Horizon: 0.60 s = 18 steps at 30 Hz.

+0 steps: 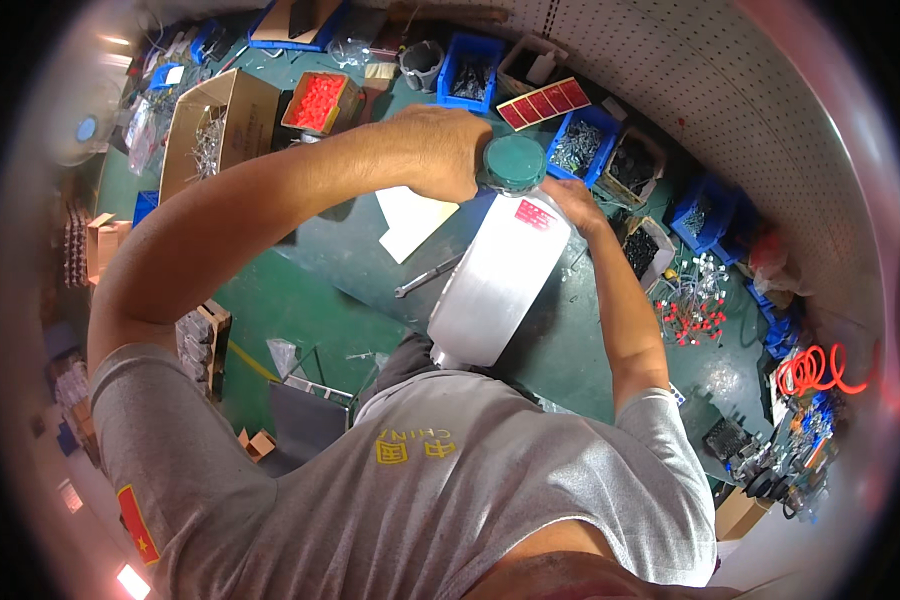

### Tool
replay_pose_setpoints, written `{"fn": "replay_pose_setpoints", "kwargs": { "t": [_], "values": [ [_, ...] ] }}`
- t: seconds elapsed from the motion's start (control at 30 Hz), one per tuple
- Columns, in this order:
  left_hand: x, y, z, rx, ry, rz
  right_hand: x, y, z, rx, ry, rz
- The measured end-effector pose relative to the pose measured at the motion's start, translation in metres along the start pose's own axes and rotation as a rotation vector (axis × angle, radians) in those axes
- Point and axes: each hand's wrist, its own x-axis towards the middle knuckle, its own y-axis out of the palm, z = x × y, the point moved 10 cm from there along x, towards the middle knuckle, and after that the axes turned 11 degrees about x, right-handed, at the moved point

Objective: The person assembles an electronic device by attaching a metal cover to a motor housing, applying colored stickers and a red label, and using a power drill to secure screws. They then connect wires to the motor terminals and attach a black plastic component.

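A long silver metal housing (500, 280) with a red printed label (536, 214) leans from my lap up over the bench. At its far end is a round green cap (514, 162). My left hand (440, 152) is closed in a fist right against the left side of the cap; its fingertips, and whatever they grip, are hidden. My right hand (576, 207) grips the housing's upper right edge just below the cap, with its fingers partly out of sight. Beside the housing on the bench lie a wrench (428, 275) and some pale paper (410, 222).
Blue bins of screws (578, 145) and a sheet of red labels (544, 104) stand beyond my hands. At left are a cardboard box (217, 130) and a box of red caps (320, 101). Wires with red connectors (692, 318) and a coiled red hose (820, 370) lie right.
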Motion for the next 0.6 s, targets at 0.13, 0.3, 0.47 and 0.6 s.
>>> {"fn": "replay_pose_setpoints", "kwargs": {
  "t": [0.13, 0.3, 0.47, 0.6],
  "values": [
    [-0.007, 0.003, 0.003, -0.022, -0.071, 0.018, -0.003, -0.001, 0.0, 0.016, -0.019, -0.013],
    [-0.015, 0.013, 0.018, -0.135, -0.119, -0.028, -0.008, -0.003, 0.006, -0.046, -0.012, -0.024],
    [-0.034, 0.01, 0.017, -0.239, -0.136, -0.023, -0.013, -0.007, 0.007, -0.04, -0.04, -0.072],
    [-0.046, 0.023, 0.04, -0.268, -0.129, -0.178, -0.02, -0.012, 0.029, -0.245, -0.131, -0.17]
  ]
}}
